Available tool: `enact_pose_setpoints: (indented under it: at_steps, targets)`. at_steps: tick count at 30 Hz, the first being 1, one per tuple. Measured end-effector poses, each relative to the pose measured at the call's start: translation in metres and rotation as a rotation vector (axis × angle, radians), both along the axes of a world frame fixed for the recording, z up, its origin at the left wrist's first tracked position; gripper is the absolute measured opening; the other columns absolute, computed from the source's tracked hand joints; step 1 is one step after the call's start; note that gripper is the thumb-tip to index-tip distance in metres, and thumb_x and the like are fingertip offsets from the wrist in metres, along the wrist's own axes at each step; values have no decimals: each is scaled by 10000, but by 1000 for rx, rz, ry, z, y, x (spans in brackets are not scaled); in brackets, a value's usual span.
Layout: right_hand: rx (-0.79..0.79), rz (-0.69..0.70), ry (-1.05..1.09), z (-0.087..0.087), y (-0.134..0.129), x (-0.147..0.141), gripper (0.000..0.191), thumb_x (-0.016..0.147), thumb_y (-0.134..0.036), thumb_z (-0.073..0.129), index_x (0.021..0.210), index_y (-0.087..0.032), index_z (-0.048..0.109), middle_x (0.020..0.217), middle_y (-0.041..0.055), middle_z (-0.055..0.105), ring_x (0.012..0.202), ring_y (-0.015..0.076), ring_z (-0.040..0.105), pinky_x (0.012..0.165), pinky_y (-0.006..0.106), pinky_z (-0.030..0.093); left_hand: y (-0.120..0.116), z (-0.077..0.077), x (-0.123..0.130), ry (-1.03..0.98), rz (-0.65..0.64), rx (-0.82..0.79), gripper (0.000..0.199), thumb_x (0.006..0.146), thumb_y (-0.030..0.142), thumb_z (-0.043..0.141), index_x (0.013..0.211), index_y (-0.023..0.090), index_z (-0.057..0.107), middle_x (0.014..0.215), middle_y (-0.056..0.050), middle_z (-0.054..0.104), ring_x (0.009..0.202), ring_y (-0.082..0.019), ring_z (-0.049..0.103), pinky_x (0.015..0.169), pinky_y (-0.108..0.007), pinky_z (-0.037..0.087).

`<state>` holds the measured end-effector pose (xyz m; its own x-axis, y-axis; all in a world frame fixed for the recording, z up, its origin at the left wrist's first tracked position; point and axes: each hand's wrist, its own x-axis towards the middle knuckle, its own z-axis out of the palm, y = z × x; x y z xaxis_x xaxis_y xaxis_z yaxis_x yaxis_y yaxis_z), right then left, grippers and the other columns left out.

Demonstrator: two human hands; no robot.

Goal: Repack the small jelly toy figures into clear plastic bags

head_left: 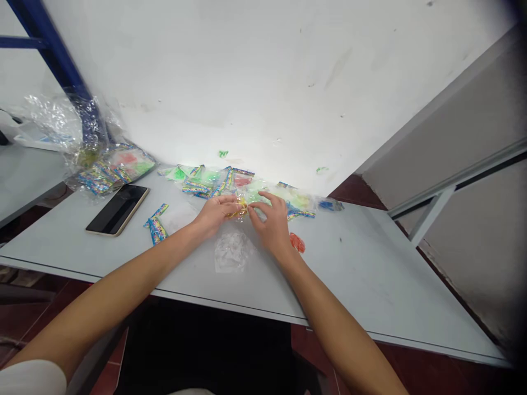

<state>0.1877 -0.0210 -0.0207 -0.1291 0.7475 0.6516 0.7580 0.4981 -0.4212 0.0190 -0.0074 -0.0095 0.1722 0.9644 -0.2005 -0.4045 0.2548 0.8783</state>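
My left hand (217, 215) is closed on a small clear plastic packet (242, 207) with something yellow in it. Thumb and index finger of my right hand (272, 222) pinch the packet's right side, while another finger is lifted away. What the yellow item is, I cannot make out. Below the hands lies a crumpled clear plastic bag (234, 249). Just right of my right wrist is a small red-orange bundle (297, 242). Behind the hands, several clear packets with colourful printed headers (206, 181) lie along the wall, with green, red, yellow and blue contents.
A phone (118, 209) lies on the grey table (362, 263) at left, near torn printed header strips (156, 225). Further back is a large clear bag of packets (111, 164) by a blue metal post (61, 55). A white wall (247, 82) bounds the table's back.
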Motion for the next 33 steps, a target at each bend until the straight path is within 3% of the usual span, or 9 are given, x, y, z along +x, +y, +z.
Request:
enact_pose_setpoints:
  at_steps: [2, 5, 16, 25, 33]
  targets:
    - [-14, -57, 12, 0, 1, 3, 145, 893, -289, 590, 887, -248, 730, 1254, 98, 615, 1164, 299, 512, 982, 531, 409, -1, 0, 0, 29, -4, 8, 270, 629, 155, 824, 847, 107, 671, 868, -74, 712, 791, -165, 670, 805, -333, 525]
    - [-29, -37, 13, 3, 1, 4, 161, 901, -308, 580, 891, -256, 732, 1271, 90, 613, 1168, 297, 510, 979, 527, 404, -2, 1, 0, 79, 7, 33, 261, 623, 227, 848, 791, 120, 677, 854, -62, 708, 778, -160, 660, 778, -334, 531]
    - [-84, -3, 92, 5, -1, 1, 209, 915, -383, 559, 999, -278, 719, 1305, 94, 578, 1220, 311, 477, 1020, 545, 377, -3, 1, 1, 248, -143, 178, 346, 700, 432, 801, 847, 128, 727, 868, -95, 728, 710, -181, 690, 727, -329, 533]
    - [-228, 30, 155, 1, 2, 0, 203, 875, -352, 607, 987, -239, 733, 1255, 105, 636, 1205, 279, 544, 1034, 487, 407, -2, 1, 2, 417, -140, 287, 308, 803, 431, 670, 740, 133, 716, 787, -68, 688, 742, -184, 656, 669, -300, 543]
    - [-213, 86, 203, 6, 1, 2, 130, 843, -341, 641, 900, -254, 719, 1204, 86, 658, 1175, 267, 574, 987, 463, 443, -2, 2, 3, 338, -109, 178, 327, 825, 441, 652, 748, 130, 719, 811, -90, 718, 768, -202, 668, 712, -310, 539]
